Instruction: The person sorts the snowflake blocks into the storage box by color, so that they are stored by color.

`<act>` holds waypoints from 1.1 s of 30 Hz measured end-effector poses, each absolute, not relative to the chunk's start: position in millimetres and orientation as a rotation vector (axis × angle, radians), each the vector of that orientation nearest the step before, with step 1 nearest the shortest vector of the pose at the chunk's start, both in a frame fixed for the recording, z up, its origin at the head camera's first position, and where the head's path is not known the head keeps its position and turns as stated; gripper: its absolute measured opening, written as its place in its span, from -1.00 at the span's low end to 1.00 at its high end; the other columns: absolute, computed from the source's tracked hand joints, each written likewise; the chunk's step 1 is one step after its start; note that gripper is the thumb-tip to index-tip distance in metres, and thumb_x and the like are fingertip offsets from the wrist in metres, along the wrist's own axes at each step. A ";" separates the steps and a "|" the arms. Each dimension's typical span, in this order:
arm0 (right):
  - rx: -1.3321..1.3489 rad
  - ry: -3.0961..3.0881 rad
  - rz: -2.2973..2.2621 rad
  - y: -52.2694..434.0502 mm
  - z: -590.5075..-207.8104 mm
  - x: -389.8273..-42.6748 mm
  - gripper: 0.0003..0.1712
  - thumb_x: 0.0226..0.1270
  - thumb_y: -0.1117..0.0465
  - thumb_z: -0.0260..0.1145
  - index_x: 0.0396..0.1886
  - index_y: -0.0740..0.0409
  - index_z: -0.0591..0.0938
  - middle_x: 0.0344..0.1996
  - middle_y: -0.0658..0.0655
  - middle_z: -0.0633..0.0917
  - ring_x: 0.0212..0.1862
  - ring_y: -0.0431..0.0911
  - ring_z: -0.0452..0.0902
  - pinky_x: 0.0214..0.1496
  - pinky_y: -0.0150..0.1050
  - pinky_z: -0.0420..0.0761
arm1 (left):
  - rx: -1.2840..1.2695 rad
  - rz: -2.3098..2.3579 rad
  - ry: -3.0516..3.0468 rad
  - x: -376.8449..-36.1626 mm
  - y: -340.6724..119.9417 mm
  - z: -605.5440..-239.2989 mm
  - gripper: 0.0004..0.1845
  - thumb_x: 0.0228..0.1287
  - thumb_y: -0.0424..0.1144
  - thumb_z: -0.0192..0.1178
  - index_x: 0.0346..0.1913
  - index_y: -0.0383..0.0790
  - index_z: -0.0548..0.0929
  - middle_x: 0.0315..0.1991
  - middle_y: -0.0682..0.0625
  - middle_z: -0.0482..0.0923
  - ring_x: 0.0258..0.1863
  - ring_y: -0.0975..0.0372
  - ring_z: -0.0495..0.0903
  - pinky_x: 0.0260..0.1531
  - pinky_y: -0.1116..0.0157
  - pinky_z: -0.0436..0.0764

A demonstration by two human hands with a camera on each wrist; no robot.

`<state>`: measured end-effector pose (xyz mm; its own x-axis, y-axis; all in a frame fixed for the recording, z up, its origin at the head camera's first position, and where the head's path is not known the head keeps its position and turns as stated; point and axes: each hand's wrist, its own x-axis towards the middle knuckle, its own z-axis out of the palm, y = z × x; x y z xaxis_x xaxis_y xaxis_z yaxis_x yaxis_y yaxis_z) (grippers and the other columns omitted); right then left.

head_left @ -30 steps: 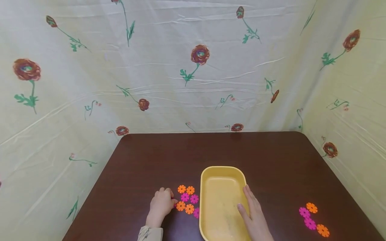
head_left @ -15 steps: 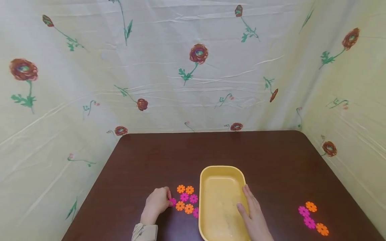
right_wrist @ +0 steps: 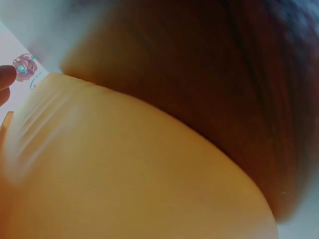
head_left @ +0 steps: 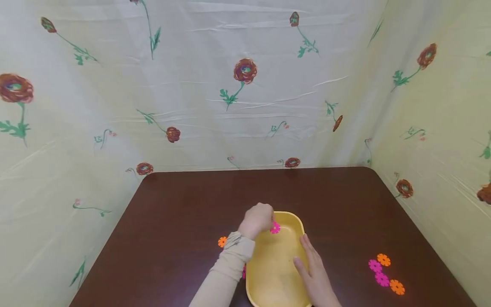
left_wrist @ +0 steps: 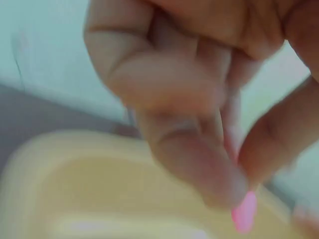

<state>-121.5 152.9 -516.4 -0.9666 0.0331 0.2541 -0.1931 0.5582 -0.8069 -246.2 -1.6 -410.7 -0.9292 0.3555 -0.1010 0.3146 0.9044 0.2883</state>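
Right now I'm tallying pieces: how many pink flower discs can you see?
4. One pinched in the left hand over the yellow tray: pink disc. Two at right. One sliver beside the sleeve. The arm may hide others.

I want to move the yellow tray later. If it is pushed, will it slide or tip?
The yellow tray looks low and wide, so probably slides, not tips. The right hand rests on its rim, perhaps because it is light. The dark table seems smooth.

Pink disc (head_left: 275,228) now over tray (head_left: 295,221)
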 end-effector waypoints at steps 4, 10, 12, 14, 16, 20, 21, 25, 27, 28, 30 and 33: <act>0.140 -2.569 1.312 150.9 -516.9 -121.3 -0.38 0.36 0.13 0.09 0.34 0.23 0.20 0.38 0.17 0.15 0.34 0.16 0.07 0.30 -0.07 0.04 | 0.471 0.217 2.929 -247.5 43.4 -441.1 -0.92 -0.05 -0.26 0.31 -0.52 -0.15 0.61 -0.49 0.02 0.57 -0.55 0.22 0.53 -0.58 0.26 0.50; 0.169 -2.584 1.295 145.8 -518.9 -122.5 -0.38 0.35 0.12 0.11 0.32 0.28 0.23 0.37 0.23 0.14 0.32 0.23 0.08 0.21 0.22 0.12 | 0.371 0.132 3.021 -246.4 58.9 -473.2 -0.83 -0.21 -0.25 0.40 -0.46 -0.11 0.65 -0.46 0.03 0.62 -0.48 0.19 0.60 -0.55 0.23 0.53; 0.160 -2.594 1.305 146.7 -518.6 -123.2 -0.37 0.35 0.10 0.10 0.33 0.27 0.22 0.38 0.22 0.12 0.33 0.22 0.06 0.21 0.23 0.11 | 0.366 0.146 3.055 -247.3 60.0 -477.9 -0.83 -0.23 -0.25 0.40 -0.46 -0.11 0.66 -0.49 0.02 0.62 -0.51 0.18 0.60 -0.57 0.23 0.53; 0.163 -2.600 1.300 148.4 -518.5 -123.9 -0.37 0.35 0.10 0.10 0.33 0.28 0.21 0.38 0.23 0.11 0.33 0.23 0.06 0.21 0.24 0.11 | 0.371 0.164 3.090 -248.5 61.8 -481.8 -0.84 -0.22 -0.23 0.39 -0.47 -0.11 0.66 -0.50 0.01 0.62 -0.53 0.17 0.60 -0.59 0.23 0.52; 0.166 -2.600 1.289 150.6 -518.1 -124.4 -0.36 0.35 0.10 0.11 0.33 0.29 0.21 0.38 0.25 0.11 0.33 0.24 0.06 0.20 0.24 0.11 | 0.375 0.169 3.115 -249.9 64.5 -485.3 -0.85 -0.17 -0.20 0.38 -0.47 -0.11 0.67 -0.52 0.01 0.62 -0.55 0.17 0.60 -0.61 0.24 0.52; 0.189 -2.588 1.255 152.5 -518.5 -125.0 -0.37 0.33 0.14 0.13 0.32 0.29 0.23 0.37 0.26 0.14 0.31 0.25 0.09 0.19 0.23 0.14 | 0.341 0.134 3.136 -251.5 67.8 -493.2 -0.82 -0.17 -0.12 0.39 -0.48 -0.09 0.66 -0.53 0.02 0.62 -0.55 0.17 0.60 -0.62 0.25 0.51; 0.199 -2.583 1.244 152.3 -518.8 -125.0 -0.38 0.33 0.15 0.14 0.31 0.30 0.24 0.36 0.26 0.15 0.31 0.25 0.10 0.19 0.22 0.14 | 0.331 0.119 3.134 -251.9 68.1 -495.4 -0.82 -0.18 -0.11 0.39 -0.48 -0.08 0.67 -0.52 0.02 0.62 -0.54 0.17 0.60 -0.62 0.25 0.51; 0.216 -2.565 1.224 152.3 -517.5 -125.3 -0.40 0.33 0.19 0.13 0.30 0.31 0.25 0.36 0.27 0.15 0.29 0.26 0.12 0.17 0.22 0.16 | 0.338 0.057 3.129 -252.3 71.2 -498.4 -0.81 -0.16 -0.05 0.38 -0.46 -0.04 0.68 -0.49 0.05 0.63 -0.51 0.18 0.61 -0.60 0.25 0.50; 0.194 -2.573 1.239 152.4 -516.3 -125.6 -0.40 0.34 0.17 0.12 0.31 0.28 0.24 0.37 0.24 0.14 0.31 0.22 0.11 0.17 0.21 0.15 | 0.354 0.055 3.136 -250.2 71.7 -494.9 -0.82 -0.11 -0.05 0.35 -0.46 -0.05 0.67 -0.51 0.06 0.63 -0.52 0.19 0.60 -0.62 0.26 0.48; 0.192 -2.572 1.250 152.6 -516.0 -125.7 -0.40 0.34 0.17 0.12 0.31 0.28 0.24 0.37 0.24 0.14 0.31 0.23 0.10 0.17 0.21 0.14 | 0.366 0.055 3.146 -247.9 71.0 -490.9 -0.82 -0.11 -0.05 0.35 -0.47 -0.05 0.67 -0.52 0.06 0.63 -0.54 0.20 0.60 -0.63 0.27 0.47; 0.187 -2.574 1.283 153.1 -516.7 -125.7 -0.39 0.35 0.16 0.11 0.32 0.28 0.22 0.38 0.25 0.12 0.32 0.23 0.07 0.18 0.23 0.12 | 0.384 0.073 3.162 -241.9 67.2 -479.7 -0.81 -0.12 -0.05 0.36 -0.50 -0.06 0.65 -0.55 0.06 0.61 -0.57 0.21 0.59 -0.67 0.28 0.45; 0.191 -2.577 1.323 153.7 -521.0 -125.3 -0.38 0.35 0.17 0.10 0.33 0.29 0.20 0.38 0.26 0.11 0.33 0.24 0.04 0.18 0.25 0.10 | 0.421 0.134 3.205 -231.8 52.8 -456.9 -0.85 -0.08 -0.11 0.34 -0.47 -0.07 0.62 -0.56 0.06 0.59 -0.61 0.21 0.57 -0.72 0.28 0.43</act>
<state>-125.3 153.7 -521.0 -0.9631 -0.0071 0.2690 -0.2228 0.5818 -0.7822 -231.8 52.8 -456.9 -0.9617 0.2535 0.1039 0.2613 0.9628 0.0694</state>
